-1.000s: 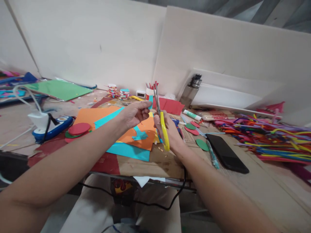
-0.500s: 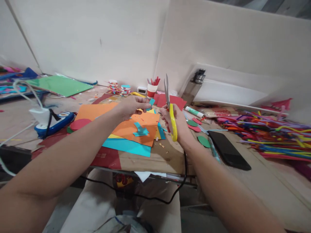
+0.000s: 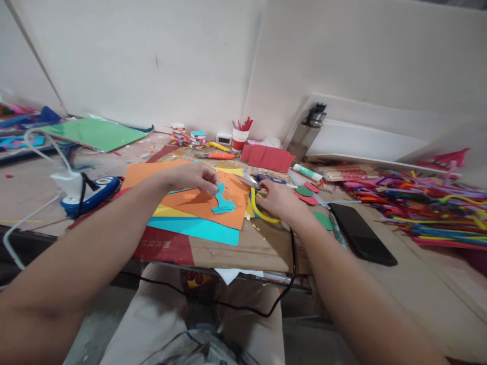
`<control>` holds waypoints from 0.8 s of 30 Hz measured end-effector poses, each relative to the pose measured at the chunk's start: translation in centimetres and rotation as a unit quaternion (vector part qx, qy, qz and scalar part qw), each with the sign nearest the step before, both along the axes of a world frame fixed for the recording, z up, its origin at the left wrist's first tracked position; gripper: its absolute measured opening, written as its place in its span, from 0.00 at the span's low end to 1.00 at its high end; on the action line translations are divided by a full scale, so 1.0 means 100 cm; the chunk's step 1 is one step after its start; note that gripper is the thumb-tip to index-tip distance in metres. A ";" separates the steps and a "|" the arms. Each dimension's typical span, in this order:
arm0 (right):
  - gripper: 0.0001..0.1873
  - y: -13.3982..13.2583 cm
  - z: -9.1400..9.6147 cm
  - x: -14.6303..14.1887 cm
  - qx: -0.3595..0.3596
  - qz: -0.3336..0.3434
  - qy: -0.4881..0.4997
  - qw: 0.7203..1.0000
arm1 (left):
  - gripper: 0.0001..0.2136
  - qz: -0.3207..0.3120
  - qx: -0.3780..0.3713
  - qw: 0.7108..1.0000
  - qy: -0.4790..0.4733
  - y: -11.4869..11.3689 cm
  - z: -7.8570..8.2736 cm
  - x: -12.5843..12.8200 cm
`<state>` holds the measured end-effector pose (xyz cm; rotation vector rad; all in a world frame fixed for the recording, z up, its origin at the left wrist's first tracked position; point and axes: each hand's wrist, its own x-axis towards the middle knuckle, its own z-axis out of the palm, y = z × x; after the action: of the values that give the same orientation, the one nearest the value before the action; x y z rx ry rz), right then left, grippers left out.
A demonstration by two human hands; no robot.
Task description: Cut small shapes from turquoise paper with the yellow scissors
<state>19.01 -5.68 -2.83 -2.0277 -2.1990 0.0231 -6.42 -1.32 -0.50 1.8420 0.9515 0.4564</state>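
My left hand [image 3: 196,178] hovers low over the orange paper [image 3: 190,202], its fingers pinched at the top of some small blue paper pieces [image 3: 223,205]. One blue scrap meets the fingertips; its edge is partly hidden by them. In my right hand [image 3: 279,198] are scissors [image 3: 265,213] with yellow handles, their blades pointing left just above the right part of the orange sheet. Larger blue paper [image 3: 198,230] and yellow paper [image 3: 167,212] stick out from under the orange sheets.
Red paper pieces [image 3: 268,157], a cup of red sticks [image 3: 240,138] and an orange-handled tool [image 3: 220,156] lie behind. To the right are a glue stick [image 3: 307,173], a phone [image 3: 361,233] and pipe cleaners [image 3: 429,213]. A blue power strip [image 3: 89,196] sits left; a black cable [image 3: 292,258] hangs over the front edge.
My left hand has come down and left, bringing a blue strip to the blue pieces. My right hand has lowered the scissors, and their blades have swung from upward to leftward.
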 end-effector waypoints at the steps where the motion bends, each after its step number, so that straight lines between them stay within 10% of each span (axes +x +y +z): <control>1: 0.21 -0.001 0.001 -0.001 -0.006 0.007 -0.009 1.000 | 0.03 -0.010 -0.017 1.000 -0.001 -0.001 0.001 0.000; 11: 0.18 -0.014 0.012 -0.021 0.090 0.113 0.071 0.987 | 0.06 -0.054 -0.032 0.998 0.026 0.006 0.000 -0.011; 24: 0.08 0.009 -0.004 -0.054 -0.046 0.197 0.106 0.974 | 0.04 -0.101 -0.041 0.991 0.081 0.010 -0.007 -0.012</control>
<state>13.59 -4.75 -3.26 -1.5096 -2.4540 0.3729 -7.62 -0.30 -1.18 1.8974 0.8662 0.1420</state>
